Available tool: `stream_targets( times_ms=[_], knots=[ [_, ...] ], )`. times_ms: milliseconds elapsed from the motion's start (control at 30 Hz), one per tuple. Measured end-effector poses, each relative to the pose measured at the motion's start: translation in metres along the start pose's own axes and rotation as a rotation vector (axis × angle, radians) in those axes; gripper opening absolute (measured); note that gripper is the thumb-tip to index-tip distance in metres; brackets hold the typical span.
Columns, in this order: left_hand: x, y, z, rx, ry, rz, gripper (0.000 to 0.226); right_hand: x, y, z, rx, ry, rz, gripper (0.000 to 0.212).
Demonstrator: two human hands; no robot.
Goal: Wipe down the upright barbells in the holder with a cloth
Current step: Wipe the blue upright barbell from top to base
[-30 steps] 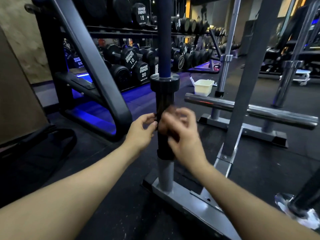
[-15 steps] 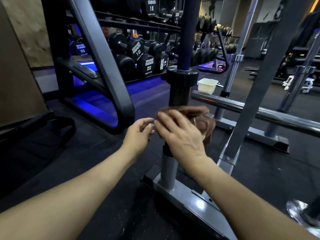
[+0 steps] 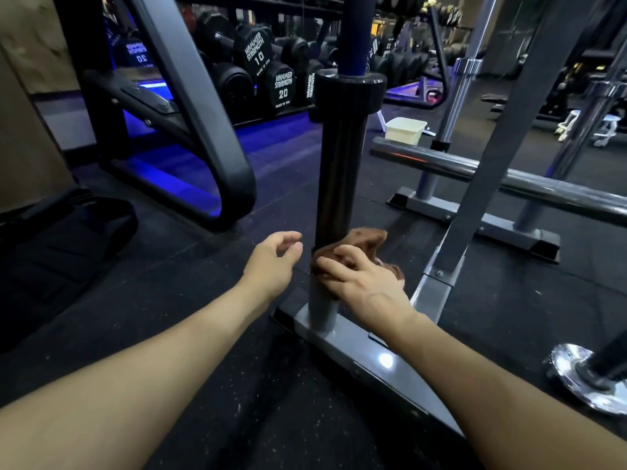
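Brown cloth [image 3: 368,239] gripped by right hand [image 3: 364,283] against barbell [image 3: 339,157], left hand [image 3: 273,262] loose, holder [image 3: 342,340] below.

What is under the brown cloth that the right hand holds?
The brown cloth wraps the black barbell sleeve's bottom end, just above the grey holder tube. The right hand grips it; the covered metal cannot be seen.
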State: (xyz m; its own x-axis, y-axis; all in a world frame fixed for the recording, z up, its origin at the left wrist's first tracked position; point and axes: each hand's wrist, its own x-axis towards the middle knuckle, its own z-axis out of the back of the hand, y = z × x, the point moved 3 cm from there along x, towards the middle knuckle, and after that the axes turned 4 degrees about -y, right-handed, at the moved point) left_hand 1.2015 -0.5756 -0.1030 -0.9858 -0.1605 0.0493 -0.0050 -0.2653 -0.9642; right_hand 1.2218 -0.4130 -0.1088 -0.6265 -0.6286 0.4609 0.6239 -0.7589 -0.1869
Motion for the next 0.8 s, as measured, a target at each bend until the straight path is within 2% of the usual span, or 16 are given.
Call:
stream_targets(
  times_ms=[33,133,200,300,400,467,567,700,800],
  knots=[
    [-0.001,0.002,-0.001,0.011,0.007,0.004,0.019,-0.005,-0.005,-0.006,0.051,0.016,-0.037,0.05],
    [-0.004,0.007,-0.005,0.021,0.01,0.02,0.02,-0.02,-0.023,-0.004,0.189,-0.058,-0.263,0.027],
    [-0.006,0.008,-0.009,0.018,0.012,0.025,0.022,-0.026,-0.035,0.006,0.254,-0.094,-0.466,0.033],
    [-0.008,0.005,-0.011,0.032,0.026,0.011,0.027,-0.008,-0.041,0.015,0.37,-0.251,-0.526,0.054],
    [-0.01,0.005,-0.009,0.042,0.025,0.004,0.028,0.012,-0.032,0.004,0.579,-0.23,-0.694,0.055],
    [-0.011,0.006,-0.005,0.041,0.031,0.006,0.027,0.01,-0.023,-0.004,0.634,-0.197,-0.779,0.053],
    [-0.012,0.01,-0.005,0.051,0.053,-0.001,0.027,-0.001,-0.017,0.002,0.597,-0.177,-0.751,0.048],
    [-0.015,0.012,-0.012,0.048,0.093,-0.024,0.03,-0.013,-0.008,0.022,0.608,-0.129,-0.593,0.048],
    [-0.017,0.012,-0.014,0.04,0.111,-0.031,0.03,-0.015,-0.024,0.032,0.623,-0.299,-0.641,0.05]
  ],
)
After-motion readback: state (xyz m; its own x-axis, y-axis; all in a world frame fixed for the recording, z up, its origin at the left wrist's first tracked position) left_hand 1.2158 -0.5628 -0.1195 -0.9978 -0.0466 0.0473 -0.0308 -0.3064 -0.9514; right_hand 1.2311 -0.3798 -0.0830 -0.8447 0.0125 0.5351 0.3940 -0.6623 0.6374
